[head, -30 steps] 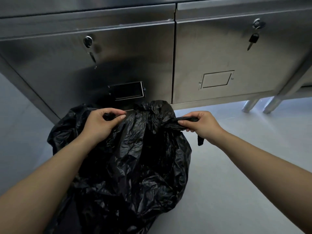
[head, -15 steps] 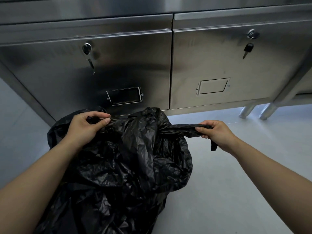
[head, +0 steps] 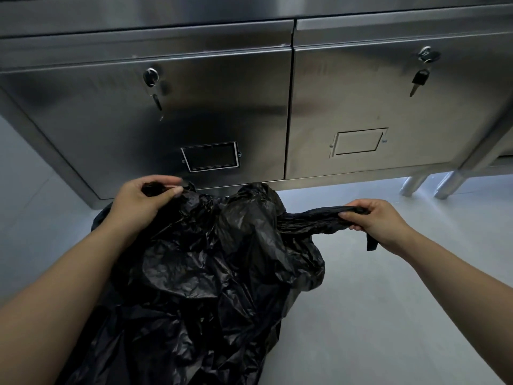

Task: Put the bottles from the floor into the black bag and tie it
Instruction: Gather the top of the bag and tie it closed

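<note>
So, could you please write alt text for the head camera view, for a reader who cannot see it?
Two bare hands pull apart the gathered top of a black bag on a pale floor: the left hand pinches one bunched end and the right hand grips a stretched, twisted strip. Behind stands a steel cabinet with keys in both locks.

The bag (head: 211,273) sits on the floor (head: 374,315) in the lower middle of the frame. Behind it, across the top, stands a cabinet (head: 222,107). The left hand (head: 141,201) is at the bag's upper left. The right hand (head: 377,220) is out to the bag's right.
</note>
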`<state>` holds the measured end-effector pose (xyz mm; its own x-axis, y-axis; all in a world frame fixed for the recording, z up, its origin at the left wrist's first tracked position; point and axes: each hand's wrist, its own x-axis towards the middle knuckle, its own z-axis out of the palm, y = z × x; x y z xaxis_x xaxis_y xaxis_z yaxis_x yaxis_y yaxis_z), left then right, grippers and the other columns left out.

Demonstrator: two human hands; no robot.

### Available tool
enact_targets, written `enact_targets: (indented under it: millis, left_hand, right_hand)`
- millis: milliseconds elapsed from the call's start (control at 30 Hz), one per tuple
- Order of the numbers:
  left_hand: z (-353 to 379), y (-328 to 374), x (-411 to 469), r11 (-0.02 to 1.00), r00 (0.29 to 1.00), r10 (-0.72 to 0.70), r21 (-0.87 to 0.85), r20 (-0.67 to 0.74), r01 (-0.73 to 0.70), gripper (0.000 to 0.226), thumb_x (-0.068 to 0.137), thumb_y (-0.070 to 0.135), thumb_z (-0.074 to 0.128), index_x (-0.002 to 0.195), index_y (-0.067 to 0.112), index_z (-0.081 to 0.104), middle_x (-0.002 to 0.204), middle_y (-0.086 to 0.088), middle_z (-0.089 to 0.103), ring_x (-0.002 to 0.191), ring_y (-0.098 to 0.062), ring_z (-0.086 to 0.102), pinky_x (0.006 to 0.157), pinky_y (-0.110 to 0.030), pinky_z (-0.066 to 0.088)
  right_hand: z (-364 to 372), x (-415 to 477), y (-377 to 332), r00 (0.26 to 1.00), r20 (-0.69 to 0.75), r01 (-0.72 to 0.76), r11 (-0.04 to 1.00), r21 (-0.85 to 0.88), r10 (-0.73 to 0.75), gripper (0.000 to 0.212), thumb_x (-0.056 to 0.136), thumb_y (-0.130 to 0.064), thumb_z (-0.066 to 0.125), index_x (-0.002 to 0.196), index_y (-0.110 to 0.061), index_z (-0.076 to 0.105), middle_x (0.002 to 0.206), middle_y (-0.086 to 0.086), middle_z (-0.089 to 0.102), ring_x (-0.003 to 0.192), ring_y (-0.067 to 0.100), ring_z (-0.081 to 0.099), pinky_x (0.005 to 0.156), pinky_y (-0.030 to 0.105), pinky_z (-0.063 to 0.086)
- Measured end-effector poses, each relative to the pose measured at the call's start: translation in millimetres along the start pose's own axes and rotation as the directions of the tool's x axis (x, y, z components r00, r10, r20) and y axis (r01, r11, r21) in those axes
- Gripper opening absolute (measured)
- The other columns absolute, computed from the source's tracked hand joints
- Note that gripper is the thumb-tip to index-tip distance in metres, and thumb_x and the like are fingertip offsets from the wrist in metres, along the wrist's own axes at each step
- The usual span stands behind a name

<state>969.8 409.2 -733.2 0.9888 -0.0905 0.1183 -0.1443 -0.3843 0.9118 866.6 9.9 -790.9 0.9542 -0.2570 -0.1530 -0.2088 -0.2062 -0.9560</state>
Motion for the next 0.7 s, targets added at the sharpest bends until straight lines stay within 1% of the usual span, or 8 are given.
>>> enact_targets:
  millis: [133,200,300,433,500,567,633,700]
  left_hand:
    - [4.6,3.1,1.6,1.0,0.999,-0.002,0.022,0.037,0.002,0.015,0.075,0.024,0.075,0.086,0.034,0.073,0.08,0.018,0.073,0.073,0.006,0.066,0.061,-0.005,0.047]
    - [5.6,4.7,3.2,1.0,0.998,-0.014,0.023,0.068,0.013,0.02,0.075,0.024,0.076,0.092,0.033,0.071,0.082,0.017,0.074,0.075,0.004,0.067,0.062,-0.006,0.048]
    - [10.9,13.0,5.8,1.0,0.995,-0.008,0.024,0.101,0.006,0.032,0.074,0.02,0.076,0.102,0.033,0.067,0.083,0.016,0.074,0.078,0.003,0.068,0.07,-0.012,0.048]
    - [27.4,28.0,2.8,0.999,0.993,0.0,0.033,0.114,-0.004,0.052,0.073,0.018,0.078,0.12,0.026,0.056,0.092,0.01,0.074,0.086,0.0,0.068,0.073,-0.013,0.046]
    - [34.2,37.0,0.3,0.997,0.997,0.004,0.074,0.076,-0.01,0.058,0.071,0.021,0.08,0.122,0.025,0.052,0.103,0.007,0.069,0.096,-0.008,0.065,0.082,-0.019,0.048]
    - [40.2,44.7,-2.4,0.989,0.999,0.023,0.145,0.022,-0.026,0.062,0.067,0.029,0.082,0.122,0.028,0.051,0.114,0.006,0.059,0.104,-0.013,0.056,0.093,-0.027,0.043]
    - [45.6,49.4,-5.9,0.985,0.998,0.063,0.16,-0.007,-0.061,0.063,0.066,0.031,0.082,0.121,0.028,0.053,0.113,0.01,0.054,0.106,-0.01,0.051,0.092,-0.025,0.038]
    - [51.9,53.3,-10.0,0.988,0.996,0.094,0.124,0.001,-0.093,0.059,0.065,0.03,0.083,0.117,0.029,0.055,0.105,0.015,0.056,0.104,-0.011,0.054,0.092,-0.024,0.04]
  right_hand:
    - [5.1,0.8,-17.9,0.999,-0.045,0.028,1.0,0.01,-0.028,0.007,0.08,0.0,0.069,0.083,-0.006,0.071,0.058,0.0,0.065,0.045,0.005,0.054,0.052,0.012,0.048]
    - [9.9,0.5,-29.6,0.999,-0.044,0.032,0.999,0.015,-0.031,0.009,0.08,-0.001,0.069,0.084,-0.009,0.072,0.059,-0.003,0.067,0.047,0.005,0.056,0.054,0.011,0.049]
    - [20.0,-0.6,-53.0,0.998,0.006,0.06,0.998,0.026,-0.06,0.015,0.08,-0.002,0.07,0.082,-0.017,0.073,0.062,-0.009,0.069,0.054,0.0,0.062,0.054,0.01,0.049]
    - [37.9,-6.6,-79.3,0.99,0.105,0.097,0.995,-0.038,-0.092,0.016,0.077,-0.005,0.073,0.085,-0.019,0.073,0.074,-0.004,0.07,0.062,-0.001,0.065,0.056,0.011,0.05]
    - [44.5,-12.6,-86.8,0.987,0.131,0.099,0.993,-0.068,-0.09,0.017,0.076,-0.006,0.075,0.089,-0.017,0.072,0.078,-0.001,0.07,0.068,0.005,0.067,0.059,0.016,0.052]
    - [47.1,-19.2,-92.3,0.982,0.174,0.09,0.99,-0.108,-0.07,0.021,0.075,-0.013,0.077,0.094,-0.018,0.071,0.081,-0.001,0.072,0.073,0.013,0.069,0.057,0.026,0.051]
    - [47.7,-23.1,-97.2,0.971,0.23,0.095,0.988,-0.122,-0.065,0.023,0.075,-0.019,0.077,0.097,-0.019,0.069,0.082,-0.003,0.073,0.071,0.01,0.07,0.049,0.02,0.043]
    - [49.4,-23.7,-99.7,0.96,0.264,0.105,0.994,-0.032,-0.093,0.021,0.081,-0.019,0.072,0.1,-0.013,0.068,0.087,0.001,0.073,0.075,0.009,0.07,0.056,0.014,0.049]
